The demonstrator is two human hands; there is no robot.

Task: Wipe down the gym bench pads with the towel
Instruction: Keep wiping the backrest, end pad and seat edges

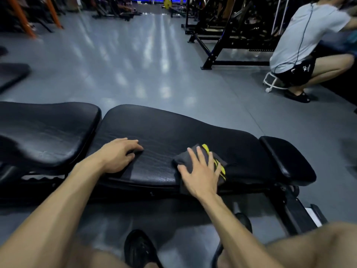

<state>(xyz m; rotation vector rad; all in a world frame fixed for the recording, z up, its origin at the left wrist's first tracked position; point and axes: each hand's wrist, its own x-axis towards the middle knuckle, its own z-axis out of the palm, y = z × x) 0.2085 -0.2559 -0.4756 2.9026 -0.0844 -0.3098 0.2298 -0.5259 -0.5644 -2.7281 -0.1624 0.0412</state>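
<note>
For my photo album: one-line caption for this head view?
Right hand presses a grey-and-yellow towel on the black bench pad; left hand braces.

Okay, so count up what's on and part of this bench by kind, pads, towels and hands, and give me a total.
Black padded vinyl bench pads: 3, the left pad, the long middle pad and the small end pad
Folded dark grey towel with yellow stripes: 1
Bare hands on the middle pad: 2, left hand and right hand
Total: 6
</note>
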